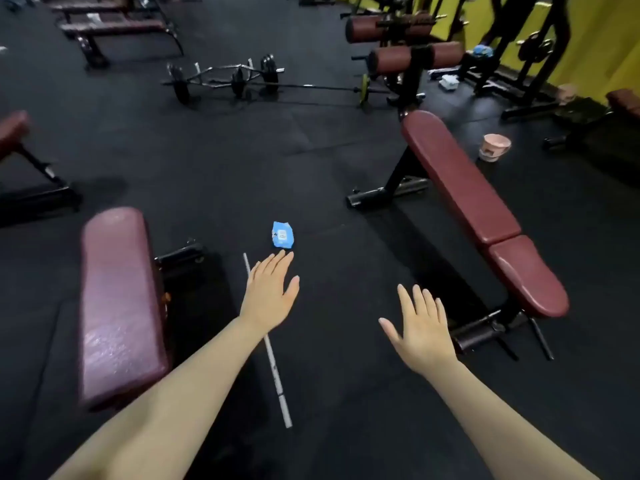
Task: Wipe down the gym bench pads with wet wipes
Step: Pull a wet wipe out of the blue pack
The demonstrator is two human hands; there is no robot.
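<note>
A blue pack of wet wipes (282, 234) lies on the black floor between two maroon benches. My left hand (270, 291) is stretched out with straight fingers, its fingertips just short of the pack. My right hand (419, 330) hovers lower and to the right, fingers spread, holding nothing. One bench pad (119, 306) runs along the left, its surface glossy. The other bench (478, 206) slants on the right, with a long back pad and a short seat pad.
A white bar (273, 365) lies on the floor under my left forearm. A pink bucket (493, 147) stands beyond the right bench. Barbells and plates (239, 81) lie further back, with more benches and racks along the yellow wall.
</note>
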